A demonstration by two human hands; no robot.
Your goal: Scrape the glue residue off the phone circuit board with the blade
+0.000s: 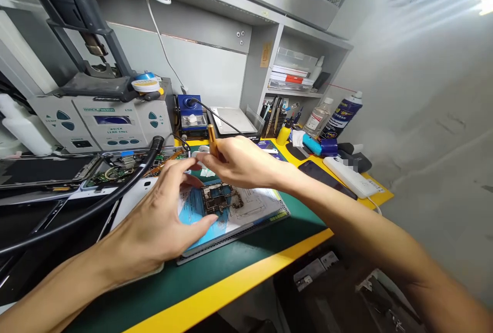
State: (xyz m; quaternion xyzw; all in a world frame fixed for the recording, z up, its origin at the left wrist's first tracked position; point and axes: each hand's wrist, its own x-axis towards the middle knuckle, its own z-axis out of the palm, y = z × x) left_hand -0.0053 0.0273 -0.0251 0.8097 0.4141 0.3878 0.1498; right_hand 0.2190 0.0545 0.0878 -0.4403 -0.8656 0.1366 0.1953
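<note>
My right hand [244,161] is closed round a slim gold-coloured tool handle [212,140] that stands almost upright; its lower end is hidden by my fingers. A dark phone circuit board [215,200] with cut-out openings lies on a blue-and-white printed booklet [256,204]. My left hand [165,215] is open around the board's left side, thumb at its near edge and fingers at the far side. The left index fingertip is close to the right fingers; whether they touch I cannot tell. Small white pieces [208,172] lie behind the board.
A grey rework station [103,122] stands at left, its black hose [127,184] crossing opened devices. Behind are a blue soldering unit [190,114] and a tweezers holder [274,122]. At right lie a black phone [327,179] and a white power strip [350,176] on the green mat [246,256].
</note>
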